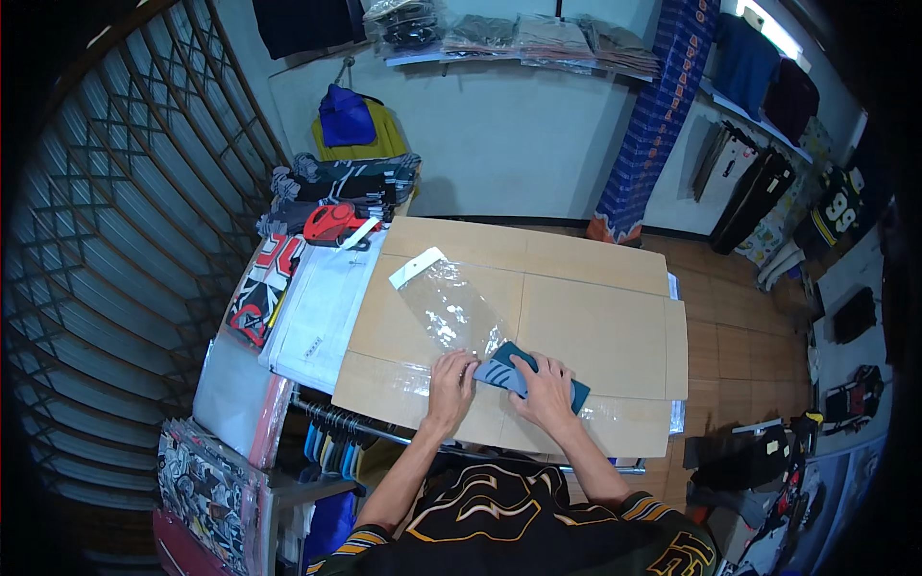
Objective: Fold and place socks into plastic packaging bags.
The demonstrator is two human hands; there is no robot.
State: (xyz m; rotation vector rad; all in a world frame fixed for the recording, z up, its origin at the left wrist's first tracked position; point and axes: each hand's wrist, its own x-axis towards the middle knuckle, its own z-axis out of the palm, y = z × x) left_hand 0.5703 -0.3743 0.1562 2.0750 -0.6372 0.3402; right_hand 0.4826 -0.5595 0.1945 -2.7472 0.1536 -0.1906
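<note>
A folded teal and grey-blue fabric piece (494, 372) with dark stripes, possibly socks, lies slantwise on a flattened cardboard sheet (591, 324). My right hand (546, 389) grips it from above, thumb on the near face and fingers over the far edge. Just beyond its left end is a clear plastic bag (461, 309) with a white header strip, lying flat. My left hand (451, 381) has its fingers bent at the bag's lower edge, close to the fabric's left tip. Whether those fingers pinch the film cannot be made out.
At the back left lie a red tape dispenser (335, 222) and a stack of folded garments (346, 180). White plastic packaging (324, 302) borders the cardboard on the left. A metal clothes rail (353, 421) with hangers runs below the near edge. A folding metal gate (144, 216) stands left.
</note>
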